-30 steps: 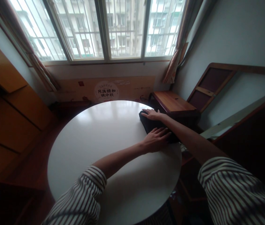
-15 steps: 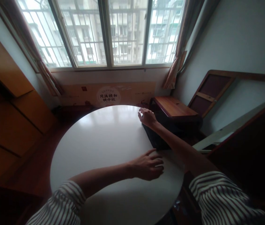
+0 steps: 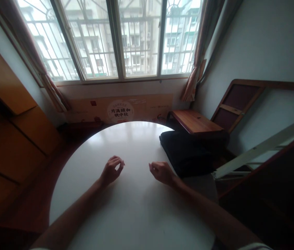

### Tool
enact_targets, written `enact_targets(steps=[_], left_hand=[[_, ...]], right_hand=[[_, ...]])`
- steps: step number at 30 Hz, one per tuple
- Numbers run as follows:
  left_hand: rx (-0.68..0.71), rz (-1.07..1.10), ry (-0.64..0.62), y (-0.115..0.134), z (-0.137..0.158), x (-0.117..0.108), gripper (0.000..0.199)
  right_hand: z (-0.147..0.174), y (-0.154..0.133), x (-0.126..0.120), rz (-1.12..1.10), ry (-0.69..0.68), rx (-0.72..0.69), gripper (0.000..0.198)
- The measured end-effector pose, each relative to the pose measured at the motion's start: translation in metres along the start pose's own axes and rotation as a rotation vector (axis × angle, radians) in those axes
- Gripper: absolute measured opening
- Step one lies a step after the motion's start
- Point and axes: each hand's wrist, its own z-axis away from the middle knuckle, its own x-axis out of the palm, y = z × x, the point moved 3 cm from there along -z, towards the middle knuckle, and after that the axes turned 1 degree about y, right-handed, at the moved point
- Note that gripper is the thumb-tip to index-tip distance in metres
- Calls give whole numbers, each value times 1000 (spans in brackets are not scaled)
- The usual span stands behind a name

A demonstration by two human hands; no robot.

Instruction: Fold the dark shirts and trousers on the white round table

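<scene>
Over the middle of the white round table, my left hand is closed in a loose pinch. Thumb and fingertips meet around a small gap, and nothing shows in it. Facing it a short way to the right, my right hand has its fingers curled together, also with nothing visible in them. A folded black cloth lies on the table's right side, just beyond my right hand and apart from it. I cannot make out what kind of cloth item it is.
A wooden chair or stool stands behind the table at the right. At the far side are a barred window and a printed banner below it. Wooden cabinets line the left; a pale slanted rail is at the right.
Both hands have left the black cloth's side. The left moved left and away from me; the right came nearer to me. Their fingers have curled in. The cloth is now in fuller view.
</scene>
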Motion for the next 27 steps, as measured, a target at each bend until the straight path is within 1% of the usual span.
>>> enact_targets(steps=[3, 7, 13, 17, 19, 22, 25, 27], left_hand=[[-8, 39, -57, -3, 0, 3, 29], [13, 72, -133, 0, 1, 5, 22], [18, 81, -152, 3, 3, 5, 18], [-19, 26, -137, 0, 5, 3, 19], [-44, -13, -146, -2, 6, 3, 23], [-57, -52, -179, -4, 8, 5, 34], [-65, -75, -219, -6, 9, 7, 50], [-72, -95, -254, -7, 10, 7, 66]], right_hand=[[2, 6, 0, -129, 70, 36, 43], [1, 6, 4, -244, 45, 31, 43], [2, 9, 5, -305, 41, 62, 45], [3, 9, 5, -316, 18, 71, 43], [2, 9, 5, -348, -2, 61, 38], [0, 8, 4, -374, 10, 39, 24], [-1, 9, 2, -349, 28, 43, 16], [0, 9, 2, -327, 4, 43, 12]])
